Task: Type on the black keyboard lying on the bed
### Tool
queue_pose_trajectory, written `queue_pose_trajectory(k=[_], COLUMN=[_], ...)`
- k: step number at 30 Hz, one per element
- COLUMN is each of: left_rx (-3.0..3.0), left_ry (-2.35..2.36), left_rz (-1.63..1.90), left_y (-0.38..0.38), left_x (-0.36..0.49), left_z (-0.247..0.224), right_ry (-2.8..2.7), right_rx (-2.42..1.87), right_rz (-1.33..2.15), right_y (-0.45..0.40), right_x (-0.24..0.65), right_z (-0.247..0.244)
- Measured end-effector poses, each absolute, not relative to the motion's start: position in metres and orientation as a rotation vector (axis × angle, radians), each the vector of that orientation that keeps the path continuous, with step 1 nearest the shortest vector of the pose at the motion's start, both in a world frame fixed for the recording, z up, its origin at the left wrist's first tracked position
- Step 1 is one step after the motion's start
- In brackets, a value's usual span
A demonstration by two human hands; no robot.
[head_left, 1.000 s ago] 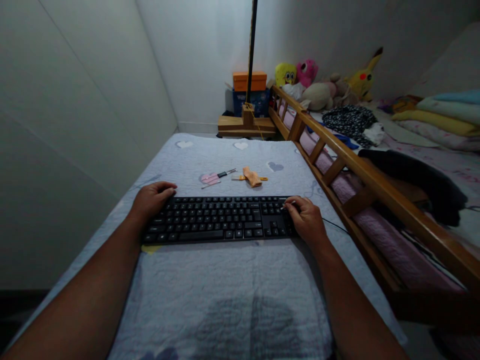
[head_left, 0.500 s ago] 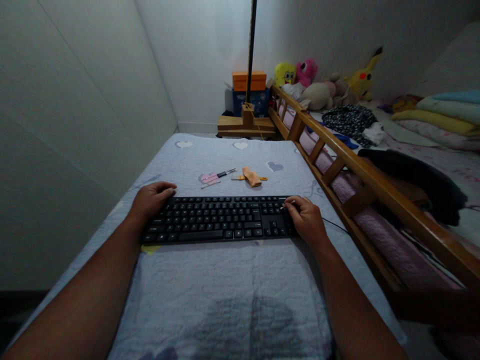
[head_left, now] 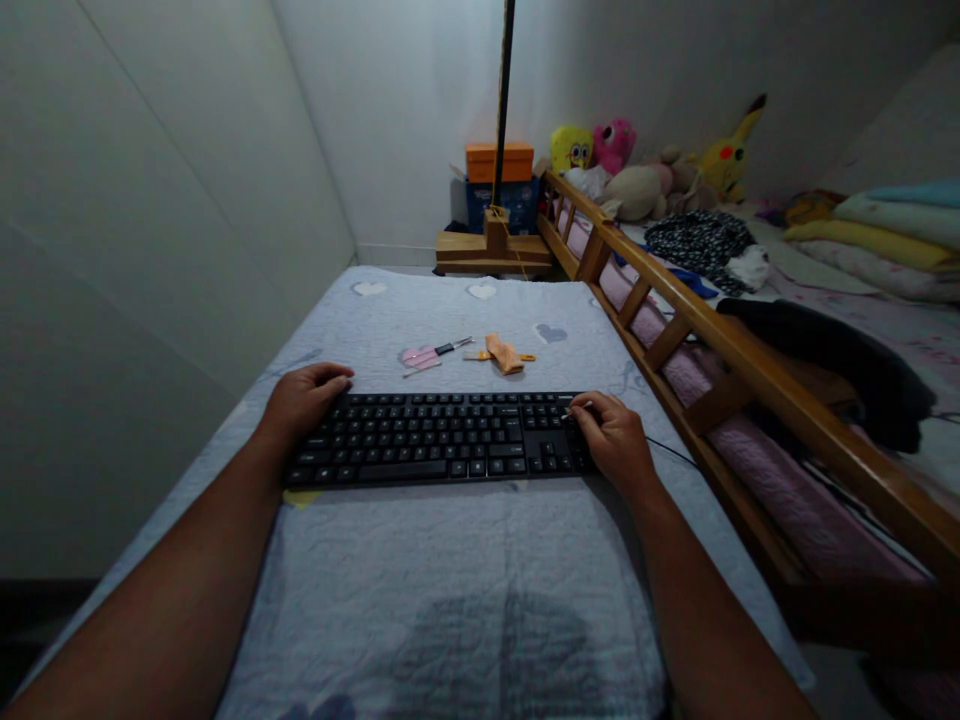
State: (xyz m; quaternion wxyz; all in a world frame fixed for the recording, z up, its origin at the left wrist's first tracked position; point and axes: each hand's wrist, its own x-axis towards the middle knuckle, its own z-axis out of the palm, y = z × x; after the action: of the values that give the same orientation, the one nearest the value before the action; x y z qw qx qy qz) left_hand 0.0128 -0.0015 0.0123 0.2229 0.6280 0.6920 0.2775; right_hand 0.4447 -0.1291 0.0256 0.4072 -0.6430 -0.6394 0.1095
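Head view: black keyboard [head_left: 439,438], illegibly small lettering [head_left: 478,467].

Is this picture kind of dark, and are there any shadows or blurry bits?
In the head view, the light is dim, brighter on the back wall; in that view, a soft dark patch, likely a shadow, lies on the quilt below the keyboard; there too, the pale stick in the right hand is too small to see sharply.
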Motion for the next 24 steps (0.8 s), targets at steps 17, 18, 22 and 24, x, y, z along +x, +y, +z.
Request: queue_pose_trajectory(k=[17,18,22,24], left_rx=[1.716,1.713,1.717,1.709], left_ry=[1.936,1.932,1.911,1.919], left_rz=[0.758,0.76,0.765,0.766], left_y=[-0.0032,-0.0032,-0.0028,-0.0026], left_x=[0.016,0.0156,0.0147,0.0149], left_z=[0.016,0.0155,0.0143,0.0143], right_ry=[-1.635,-1.636,-1.633,-1.631], right_rx=[-1.637,-1.635,-1.635,-1.635], right_rz=[0.325,0.335,0.347,0.345], right_y=[-0.1315,-0.1317,-0.1329,-0.1334], right_x=[0.4448,0.4447,0.444,0.4436], right_z=[0.0295,0.0299,0.0308,0.0314])
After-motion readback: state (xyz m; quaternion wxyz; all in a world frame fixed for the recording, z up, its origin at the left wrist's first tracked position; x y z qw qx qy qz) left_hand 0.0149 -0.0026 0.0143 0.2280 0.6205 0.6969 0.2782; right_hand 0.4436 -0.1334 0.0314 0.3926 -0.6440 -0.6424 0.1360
